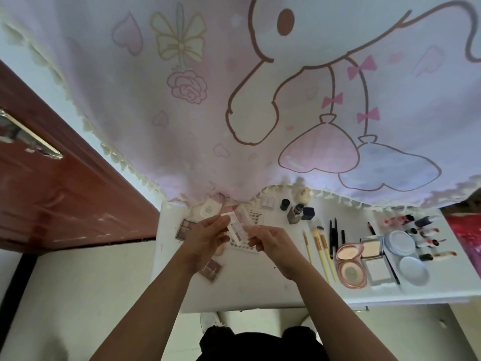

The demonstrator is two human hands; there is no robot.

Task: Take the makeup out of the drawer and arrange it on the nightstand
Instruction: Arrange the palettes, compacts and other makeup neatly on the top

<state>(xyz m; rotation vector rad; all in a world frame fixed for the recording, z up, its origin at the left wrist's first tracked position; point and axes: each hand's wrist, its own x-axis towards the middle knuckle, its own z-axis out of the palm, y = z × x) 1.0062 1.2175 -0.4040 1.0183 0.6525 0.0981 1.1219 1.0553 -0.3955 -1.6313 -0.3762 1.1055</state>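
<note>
Looking down at a white nightstand (260, 290) with a big pink-and-lilac cartoon bunny cloth (208, 126) hanging over its back edge; the frilly hem drapes right onto the stuff at the back. To the left is a reddish-brown door (65, 191) with a shiny metal handle (31, 136), there's pale floor (91, 282) below, and a bit of red fabric (466, 235) peeks in at far right.

Both hands are over the left half of the top. The left hand (205, 238) pinches the upper end of a small clear palette (237, 227) and the right hand (276, 246) pinches the lower end, fingers curled round it. It sits over a white gridded tray (253, 217), which the hands mostly cover (can't tell if the palette touches it).

Around them are two brownish eyeshadow palettes (185, 227), one partly under the left wrist, and a white compact (209, 208) tucked under the cloth hem.

The right half is lined up neatly:
- a foundation bottle (295, 213) beside a dark blue cap (308, 213)
- yellow-handled brushes (321, 246), then black pencils (334, 235)
- an open pink round compact (350, 264), an open silver square compact (373, 259) and an open pale blue round compact (406, 254)
- a row of lipsticks (426, 238) at the far end
</note>
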